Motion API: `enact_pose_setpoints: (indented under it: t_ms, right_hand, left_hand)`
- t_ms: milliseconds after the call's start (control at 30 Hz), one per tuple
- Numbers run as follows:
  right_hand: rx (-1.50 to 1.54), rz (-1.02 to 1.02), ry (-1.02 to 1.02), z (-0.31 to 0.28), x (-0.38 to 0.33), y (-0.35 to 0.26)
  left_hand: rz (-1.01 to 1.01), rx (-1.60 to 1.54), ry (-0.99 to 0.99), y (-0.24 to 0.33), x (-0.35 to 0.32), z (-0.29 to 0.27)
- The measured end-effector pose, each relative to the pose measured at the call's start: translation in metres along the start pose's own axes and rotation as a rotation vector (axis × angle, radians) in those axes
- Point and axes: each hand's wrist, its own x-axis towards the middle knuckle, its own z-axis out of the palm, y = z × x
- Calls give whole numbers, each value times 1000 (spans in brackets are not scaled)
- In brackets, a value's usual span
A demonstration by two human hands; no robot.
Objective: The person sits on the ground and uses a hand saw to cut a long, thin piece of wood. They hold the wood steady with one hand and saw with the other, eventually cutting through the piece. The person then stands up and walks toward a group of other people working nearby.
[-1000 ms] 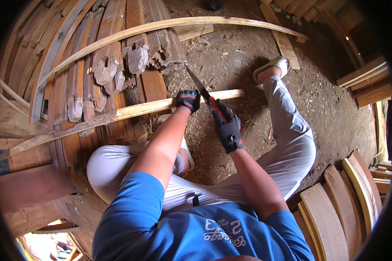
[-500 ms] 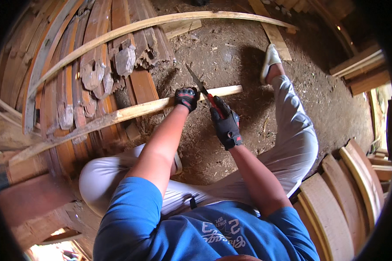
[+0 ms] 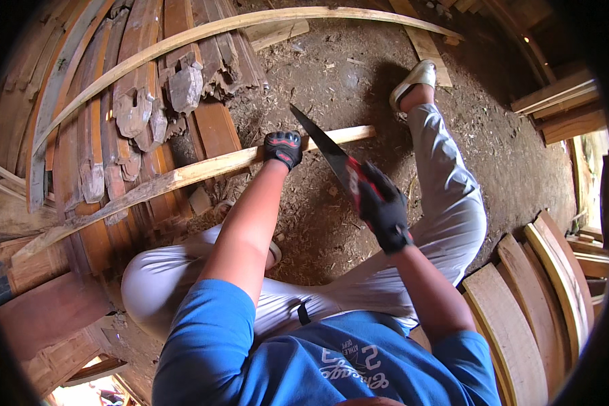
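A long, narrow wooden strip [image 3: 189,174] runs from the lower left up to the right, its far right end beyond my hands. My left hand [image 3: 283,148], in a black and red glove, is closed around it. In my gloved right hand [image 3: 383,208] is the red and black handle of a hand saw [image 3: 320,141]. The saw's dark blade points up and to the left and crosses the strip just right of my left hand. Whether the teeth touch the wood I cannot tell.
Stacked planks with ragged ends [image 3: 135,101] lie at the left, with a long thin strip [image 3: 250,26] arching across them. Curved boards [image 3: 507,331] stand at the lower right. More lumber [image 3: 568,111] juts in at the right. Shavings litter the dirt floor [image 3: 345,81].
My right hand has moved down and to the right, drawing the saw back so more of its blade shows. My left hand still grips the strip, shifted slightly up and left in view.
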Motion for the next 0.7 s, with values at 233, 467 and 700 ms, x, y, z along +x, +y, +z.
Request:
enact_pose_setpoints:
  t_ms: [233, 467, 700]
  right_hand:
    - [-82, 11, -64, 2, -1, -31]
    - [18, -240, 29, 85, 93, 35]
    - [-107, -11, -46, -2, -32, -19]
  left_hand:
    - [3, -74, 149, -2, -16, -5]
    - [10, -108, 52, 5, 3, -21]
    - [-9, -68, 83, -4, -3, -4]
